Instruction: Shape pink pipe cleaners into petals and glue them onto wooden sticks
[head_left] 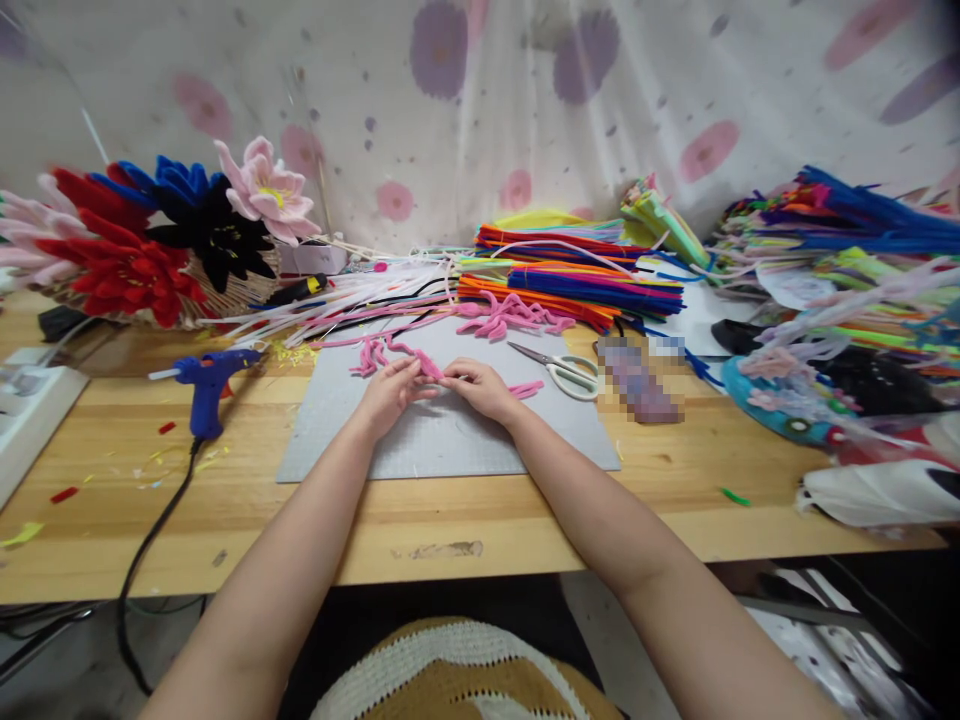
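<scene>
Between my two hands is a piece of fuzzy pink pipe cleaner (429, 366), above the grey cutting mat (450, 440). My left hand (391, 392) has its fingers closed on the piece's left part. From the right, my right hand (477, 387) pinches its other end. Loose pink curled pieces (369, 356) lie just beyond my left hand. More pink shaped pieces (502, 316) are at the mat's back edge. A short pink strip (526, 389) rests right of my right hand, near open scissors (571, 375) with pale handles.
A blue glue gun (206, 392) with a black cord stands on the left. Fuzzy flowers (135, 245) fill the back left. Bundles of coloured pipe cleaners (577, 285) lie at the back. A white power strip (34, 410) sits at the left edge, bagged items (877, 490) on the right.
</scene>
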